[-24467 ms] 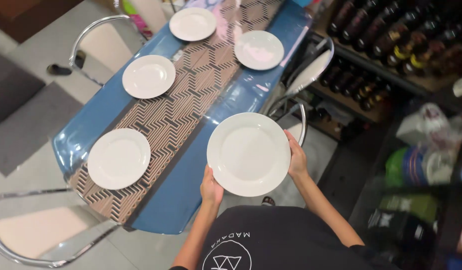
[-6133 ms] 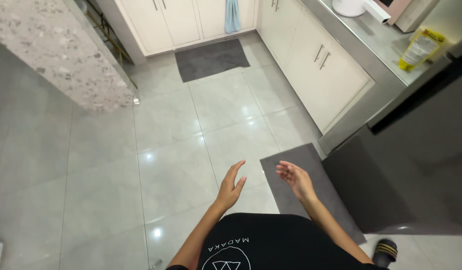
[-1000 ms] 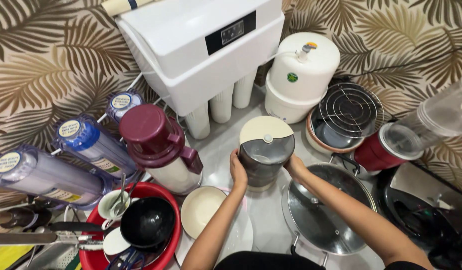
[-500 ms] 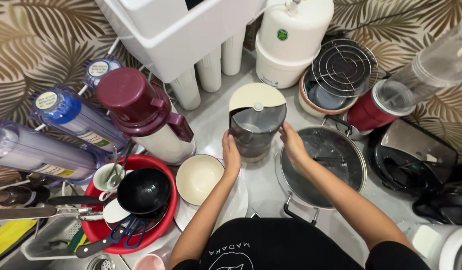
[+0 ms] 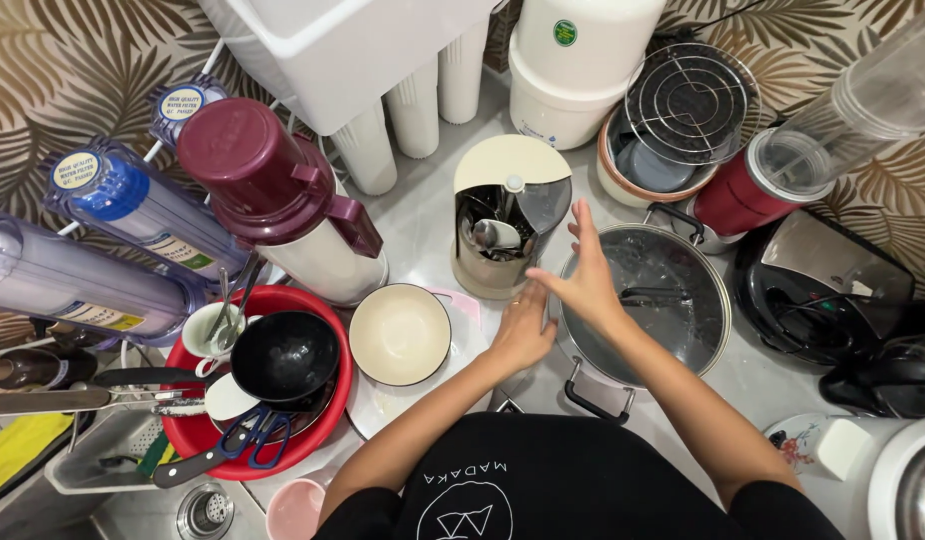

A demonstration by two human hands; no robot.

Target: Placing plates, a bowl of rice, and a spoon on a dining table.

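Half a second ago both hands clasped the cutlery holder [image 5: 503,235]; now its tinted lid half is swung aside, baring spoons inside, and the hands have let go. The left hand [image 5: 523,330] and the right hand [image 5: 586,280] hang spread, holding nothing, just in front of it. The holder stands upright on the counter [image 5: 423,215] between the maroon flask [image 5: 283,205] and the lidded pot [image 5: 648,300], long axis vertical, opening facing up.

The person wears a black short-sleeved T-shirt [image 5: 523,480] with a white print on the chest: a line of letters above a circle holding triangles. Both forearms are bare. A thin ring [image 5: 516,299] sits on one of the left hand's [image 5: 523,330] fingers.
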